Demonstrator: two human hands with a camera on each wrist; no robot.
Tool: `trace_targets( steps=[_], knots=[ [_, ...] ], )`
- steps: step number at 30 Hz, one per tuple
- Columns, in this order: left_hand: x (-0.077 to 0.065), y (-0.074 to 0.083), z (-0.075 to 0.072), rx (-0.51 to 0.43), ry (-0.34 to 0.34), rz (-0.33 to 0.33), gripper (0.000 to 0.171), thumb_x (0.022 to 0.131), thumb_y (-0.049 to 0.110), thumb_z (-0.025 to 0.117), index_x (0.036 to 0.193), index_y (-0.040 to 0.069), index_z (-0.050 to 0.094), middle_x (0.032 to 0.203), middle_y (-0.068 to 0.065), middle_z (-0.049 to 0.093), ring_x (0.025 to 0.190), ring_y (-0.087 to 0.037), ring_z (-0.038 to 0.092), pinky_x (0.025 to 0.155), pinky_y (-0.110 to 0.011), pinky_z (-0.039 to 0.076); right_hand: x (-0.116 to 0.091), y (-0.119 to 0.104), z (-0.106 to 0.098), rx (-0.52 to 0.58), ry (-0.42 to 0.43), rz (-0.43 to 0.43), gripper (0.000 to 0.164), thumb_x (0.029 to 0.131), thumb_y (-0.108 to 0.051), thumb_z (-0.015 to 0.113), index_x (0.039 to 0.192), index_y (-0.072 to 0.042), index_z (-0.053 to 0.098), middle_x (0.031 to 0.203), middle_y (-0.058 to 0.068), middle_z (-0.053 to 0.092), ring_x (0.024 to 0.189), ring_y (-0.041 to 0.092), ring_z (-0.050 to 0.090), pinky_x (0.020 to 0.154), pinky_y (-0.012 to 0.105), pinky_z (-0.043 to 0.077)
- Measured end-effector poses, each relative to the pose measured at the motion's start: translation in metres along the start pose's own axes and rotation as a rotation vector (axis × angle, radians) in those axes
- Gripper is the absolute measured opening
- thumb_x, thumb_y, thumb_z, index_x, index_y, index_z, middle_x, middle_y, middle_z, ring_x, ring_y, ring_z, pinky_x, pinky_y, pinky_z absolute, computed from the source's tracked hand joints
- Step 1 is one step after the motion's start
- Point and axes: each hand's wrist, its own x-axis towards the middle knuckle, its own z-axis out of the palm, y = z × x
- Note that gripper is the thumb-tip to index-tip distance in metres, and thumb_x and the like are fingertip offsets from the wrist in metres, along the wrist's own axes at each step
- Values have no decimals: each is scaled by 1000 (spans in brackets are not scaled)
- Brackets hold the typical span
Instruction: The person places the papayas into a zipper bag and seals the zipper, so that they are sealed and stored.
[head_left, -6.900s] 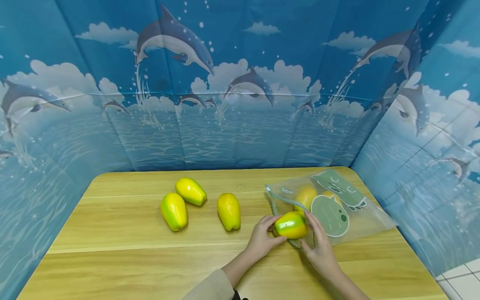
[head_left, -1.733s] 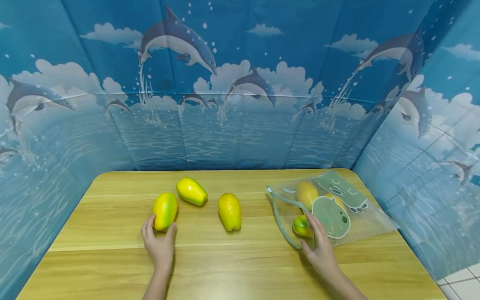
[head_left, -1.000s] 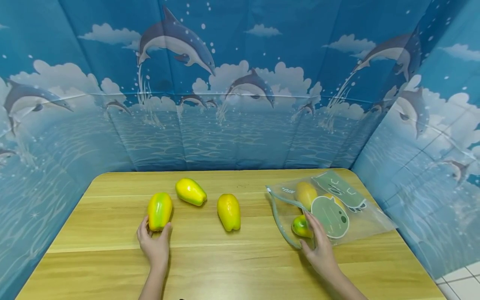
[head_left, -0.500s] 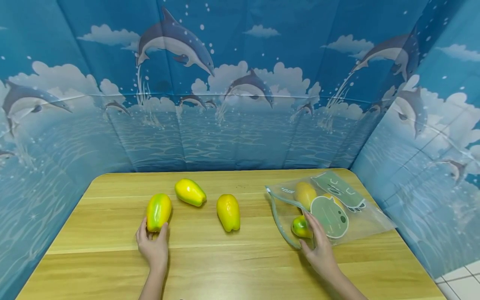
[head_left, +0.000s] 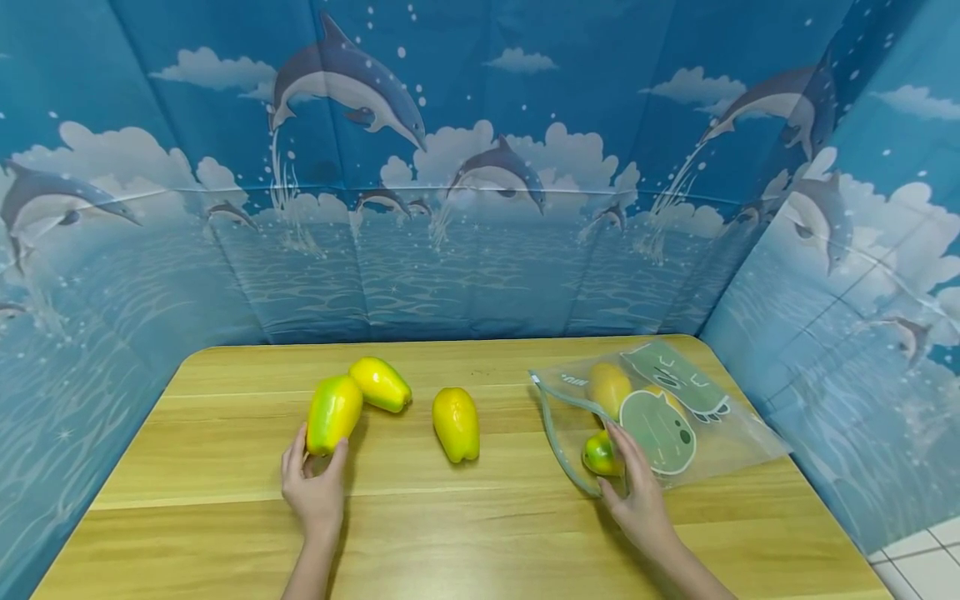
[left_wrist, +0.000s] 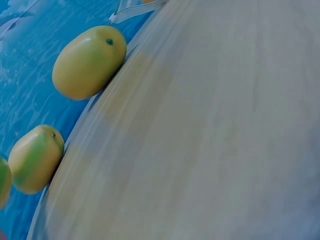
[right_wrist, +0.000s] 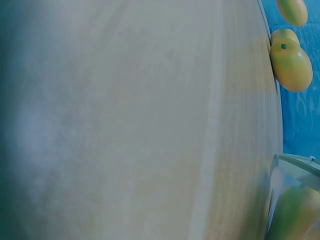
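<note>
My left hand (head_left: 315,492) grips the near end of a glossy yellow-green papaya (head_left: 333,412) between thumb and fingers. It is tilted and casts a shadow to its right. Behind it lies a yellow papaya (head_left: 381,384), overlapped in the head view; another papaya (head_left: 456,425) lies to the right. My right hand (head_left: 637,500) holds the mouth of a translucent zip bag (head_left: 742,433), thumb at the near rim and fingers at the upper layer. Just inside the mouth sits a greenish papaya (head_left: 602,454), with more yellow fruit (head_left: 611,387) deeper in, partly hidden by green prints.
The wooden table (head_left: 465,533) ends at the back against a blue dolphin-print curtain (head_left: 480,275), which also runs along both sides. The bag's green zip edge (head_left: 555,442) faces left. White floor tiles (head_left: 918,562) show at the lower right.
Earlier both hands were at a papaya by the bag; it now lies inside. The left hand went to the leftmost papaya, shifted it left, then raised it rightward. The right hand stays at the bag.
</note>
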Motion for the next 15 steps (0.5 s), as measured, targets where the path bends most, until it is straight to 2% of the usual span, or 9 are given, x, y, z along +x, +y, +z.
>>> trace_targets(
  steps=[4,8,15],
  knots=[
    [-6,21,5,-32,-57,83,51,70,-13,69,119,-13,52,109,-14,51,97,-5,48,84,-9,44,1,-1,0,0,0,4,85,43,38,62,123,19,39,122,37,42,126,5,32,100,9,27],
    [-11,27,12,-59,-105,124,51,69,-14,69,117,-15,52,111,-20,52,99,-5,48,86,-11,44,-1,3,1,2,2,13,86,43,38,63,124,19,39,123,36,42,126,5,32,100,8,27],
    [-26,32,24,-100,-203,181,53,66,-15,71,115,-16,53,108,-24,52,98,-5,49,86,-11,44,-15,31,6,2,-4,15,94,43,35,67,129,13,38,129,30,41,128,4,30,101,8,26]
  ],
)
